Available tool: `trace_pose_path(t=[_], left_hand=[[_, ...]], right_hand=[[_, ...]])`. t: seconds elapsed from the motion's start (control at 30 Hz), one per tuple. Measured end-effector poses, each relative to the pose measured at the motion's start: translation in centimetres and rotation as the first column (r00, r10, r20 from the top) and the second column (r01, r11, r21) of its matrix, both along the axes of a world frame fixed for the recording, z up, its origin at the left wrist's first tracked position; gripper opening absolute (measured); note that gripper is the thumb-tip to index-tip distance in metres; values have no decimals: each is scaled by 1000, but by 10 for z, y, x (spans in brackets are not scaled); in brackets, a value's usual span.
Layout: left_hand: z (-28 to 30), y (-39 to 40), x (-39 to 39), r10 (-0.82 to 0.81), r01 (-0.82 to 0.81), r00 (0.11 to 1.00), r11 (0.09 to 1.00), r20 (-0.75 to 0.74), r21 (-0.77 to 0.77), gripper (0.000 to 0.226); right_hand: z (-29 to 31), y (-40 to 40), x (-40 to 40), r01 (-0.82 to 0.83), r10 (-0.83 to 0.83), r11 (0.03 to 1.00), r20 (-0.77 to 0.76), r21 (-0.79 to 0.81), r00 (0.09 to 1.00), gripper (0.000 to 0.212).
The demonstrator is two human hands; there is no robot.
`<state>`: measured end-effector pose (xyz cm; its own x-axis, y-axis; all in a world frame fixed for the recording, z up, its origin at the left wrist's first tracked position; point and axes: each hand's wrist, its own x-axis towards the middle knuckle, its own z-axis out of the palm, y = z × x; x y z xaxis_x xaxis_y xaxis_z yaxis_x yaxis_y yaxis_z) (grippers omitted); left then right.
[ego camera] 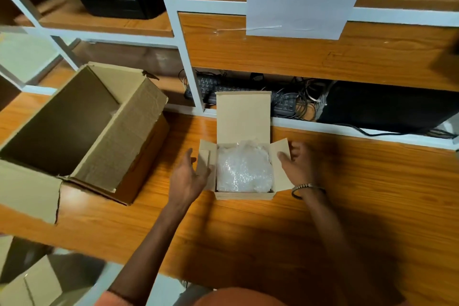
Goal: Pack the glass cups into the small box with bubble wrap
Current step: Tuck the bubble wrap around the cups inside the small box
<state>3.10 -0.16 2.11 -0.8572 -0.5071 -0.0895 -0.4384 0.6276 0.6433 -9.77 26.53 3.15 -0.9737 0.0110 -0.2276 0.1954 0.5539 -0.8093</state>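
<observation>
- A person's two bare forearms reach forward over a wooden worktop (248,231), one on each side of a small box (244,195), likely so both sides can be handled at once.
- The left hand (188,179) is spread wide with relaxed fingers, holding nothing. Its fingertips lie at the left side flap (205,164) of the small box, touching or just short of it; motion blur leaves that unclear.
- The right hand (296,164), with a bracelet (304,187) at the wrist, is also loose and holds nothing. Its fingers rest against the right side flap (282,156), which fans outward.
- Between the two hands, the small box sits open on the worktop. A wad of bubble wrap (244,169) fills it to the rim, so the glass cups are presumably bundled inside; no glass shows through the wrap.
- Just beyond the hands, the box's long lid flap (243,117) stands upright, keeping the opening clear. My judgement: the side flaps get folded in next, then the lid.
- Left of the left hand, a big cardboard box (82,129) lies open, apart from the small one.
- Farthest from the hands, a white-framed shelf (185,62) holds a keyboard (208,87) and tangled cables (303,97), with a paper sheet (298,0) hung above.
</observation>
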Motion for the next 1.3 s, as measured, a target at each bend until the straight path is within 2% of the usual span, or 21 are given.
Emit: trace_pose_path(t=[0.1, 0.23, 0.4, 0.57, 0.63, 0.7, 0.77, 0.83, 0.9, 0.97, 1.0, 1.1, 1.17, 1.23, 1.3], left_hand=[[3, 8, 4, 64, -50, 991, 992, -118, 118, 70], [12, 26, 2, 37, 4, 973, 983, -227, 182, 47], [-5, 38, -7, -201, 229, 954, 967, -222, 107, 34], [-19, 39, -16, -212, 215, 962, 977, -170, 1, 34], [-22, 34, -22, -195, 189, 977, 980, -92, -63, 50], [-22, 28, -27, -122, 123, 992, 991, 20, -60, 84], [-20, 22, -32, -57, 56, 992, 998, 116, 17, 116], [-18, 15, -38, -52, 38, 979, 996, 198, 76, 131], [-17, 7, -45, -70, 50, 959, 996, 274, 79, 133], [-16, 3, -50, -90, 58, 948, 992, 304, 113, 126], [-14, 4, -50, -101, 62, 948, 989, 301, 137, 120], [-11, 10, -45, -104, 73, 973, 986, 208, 150, 100], [-13, 14, -36, -64, 39, 989, 983, 135, 180, 89], [-19, 15, -25, -15, -7, 997, 965, 81, 262, 76], [-25, 11, -17, 13, -33, 999, 902, 49, 431, 62]], right_hand=[[6, -7, 13, 31, -31, 1000, -34, -3, 999, 41], [-5, -27, 30, -93, 92, 995, -16, -28, 996, 30], [-15, -36, 42, -147, 147, 989, -63, 2, 987, 36], [-14, -33, 30, -240, 241, 970, -15, 31, 970, 44], [-11, -27, 16, -274, 273, 961, 20, 32, 962, 41], [-9, -22, 0, -328, 324, 942, 70, 67, 944, 39], [-8, -20, -12, -370, 358, 919, 106, 133, 928, 47], [-9, -19, -23, -351, 333, 929, 144, 120, 932, 72], [-7, -20, -36, -357, 332, 922, 168, 150, 928, 109], [-6, -21, -49, -430, 393, 879, 200, 206, 898, 136], [-6, -21, -54, -465, 425, 867, 225, 178, 877, 140], [-9, -22, -60, -520, 490, 853, 269, 49, 829, 128], [-9, -20, -55, -501, 484, 865, 242, 13, 841, 119], [-10, -16, -48, -462, 456, 887, 210, -24, 865, 107], [-14, -12, -44, -460, 460, 887, 178, -47, 870, 94]])
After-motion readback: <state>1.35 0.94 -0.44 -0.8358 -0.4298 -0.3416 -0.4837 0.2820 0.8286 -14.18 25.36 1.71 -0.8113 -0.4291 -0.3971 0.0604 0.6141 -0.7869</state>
